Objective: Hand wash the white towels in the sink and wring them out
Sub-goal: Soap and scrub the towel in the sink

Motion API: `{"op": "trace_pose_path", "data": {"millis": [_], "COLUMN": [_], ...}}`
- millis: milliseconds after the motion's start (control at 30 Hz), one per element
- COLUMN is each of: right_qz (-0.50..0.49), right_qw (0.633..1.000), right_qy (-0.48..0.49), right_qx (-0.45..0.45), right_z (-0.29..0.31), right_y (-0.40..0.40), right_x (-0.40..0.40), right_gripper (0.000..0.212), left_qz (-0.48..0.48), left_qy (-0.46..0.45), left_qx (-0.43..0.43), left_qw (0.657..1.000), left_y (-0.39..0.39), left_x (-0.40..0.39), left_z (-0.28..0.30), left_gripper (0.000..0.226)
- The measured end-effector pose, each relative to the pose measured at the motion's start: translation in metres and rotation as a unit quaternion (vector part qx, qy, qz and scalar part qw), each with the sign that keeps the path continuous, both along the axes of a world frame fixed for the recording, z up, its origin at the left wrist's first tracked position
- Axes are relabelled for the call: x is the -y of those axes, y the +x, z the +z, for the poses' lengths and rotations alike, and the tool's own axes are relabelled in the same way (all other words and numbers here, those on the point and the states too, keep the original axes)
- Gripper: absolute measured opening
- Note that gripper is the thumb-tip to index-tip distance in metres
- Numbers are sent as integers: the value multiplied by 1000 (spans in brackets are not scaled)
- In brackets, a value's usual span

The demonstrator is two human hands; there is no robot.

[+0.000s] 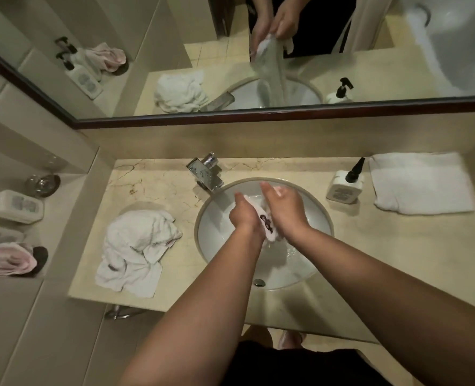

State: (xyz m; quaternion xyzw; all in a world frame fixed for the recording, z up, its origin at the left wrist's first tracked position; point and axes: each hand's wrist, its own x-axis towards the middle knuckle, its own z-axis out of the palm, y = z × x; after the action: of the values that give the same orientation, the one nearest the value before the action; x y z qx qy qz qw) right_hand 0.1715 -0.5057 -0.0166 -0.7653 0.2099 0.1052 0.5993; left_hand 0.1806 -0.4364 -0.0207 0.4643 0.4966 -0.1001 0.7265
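Mid-wring: left hand and right hand gripping one white towel over the sink, apparently twisting. Next: harder twist, then onto the tabletop.

L hand + R hand grip wet white towel over sink; crumpled towel on bench left, folded towel right.

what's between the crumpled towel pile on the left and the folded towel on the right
In the head view: the sink, with both hands wringing a white towel, then the soap bottle.
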Motion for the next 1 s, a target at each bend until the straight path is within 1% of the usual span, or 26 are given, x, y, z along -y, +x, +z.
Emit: {"op": "trace_pose_path", "data": {"millis": [33,67,100,167,200,267,333,367,400,433,467,500,533,567,633,700,733,800,867,933,1000], "right_qz": [-39,-79,-116,-151,-159,-186,-220,-230,-232,-220,-198,-161,-118,-72,-11,3,-5,-24,-37,-13,26], "right_qw": [999,995,988,977,973,960,947,942,938,939,947,961,976,987,999,999,999,997,998,999,999], "right_qy": [29,58,85,87,83,113,158,177,201,218,214,189,153,115,29,-44,-54,-65,-53,-40,-34], "right_qx": [-13,-33,-61,-120,-147,-174,-175,-170,-159,-147,-133,-122,-105,-85,-44,-9,-3,-22,-28,-21,-5], "right_z": [-6,-13,-24,-44,-53,-62,-60,-61,-58,-55,-49,-45,-37,-26,-16,-9,-9,-13,-15,-11,-6], "right_y": [3,6,7,0,-4,-9,-9,-8,-6,-4,-4,-4,-6,-9,-12,-7,-1,13,17,5,-8], "right_x": [7,15,22,33,37,45,49,49,46,43,37,31,24,16,2,-6,-6,0,2,-6,-13], "right_gripper": [32,26,25,33,35,26,8,6,12,28,51,67,68,62,59,59,58,55,54,57,58], "left_qz": [-6,-33,-72,-141,-153,-167,-178,-178,-176,-177,-189,-200,-209,-208,-178,-132,-117,-113,-106,-66,-35], "left_qy": [-22,-42,-64,-68,-66,-80,-86,-87,-79,-72,-63,-52,-34,-21,2,38,40,37,59,95,107], "left_qx": [-17,-41,-59,-84,-97,-96,-78,-69,-55,-31,-9,4,13,13,23,30,40,52,53,52,45], "left_qw": [1000,998,994,984,981,978,977,978,980,981,980,978,977,978,984,990,992,992,991,992,993], "left_y": [1,3,2,-5,-5,-10,-14,-16,-18,-20,-21,-22,-22,-22,-22,-23,-23,-26,-23,-14,-5], "left_x": [-2,-5,-9,-18,-24,-32,-32,-32,-31,-29,-29,-28,-25,-21,-8,3,8,16,16,10,2], "left_z": [-2,-6,-5,-10,-16,-22,-24,-25,-28,-28,-34,-34,-35,-30,-18,-14,-11,-9,-9,-6,-7], "left_gripper": [47,48,46,34,28,28,30,30,34,42,53,65,71,71,63,49,43,34,33,34,37]}}
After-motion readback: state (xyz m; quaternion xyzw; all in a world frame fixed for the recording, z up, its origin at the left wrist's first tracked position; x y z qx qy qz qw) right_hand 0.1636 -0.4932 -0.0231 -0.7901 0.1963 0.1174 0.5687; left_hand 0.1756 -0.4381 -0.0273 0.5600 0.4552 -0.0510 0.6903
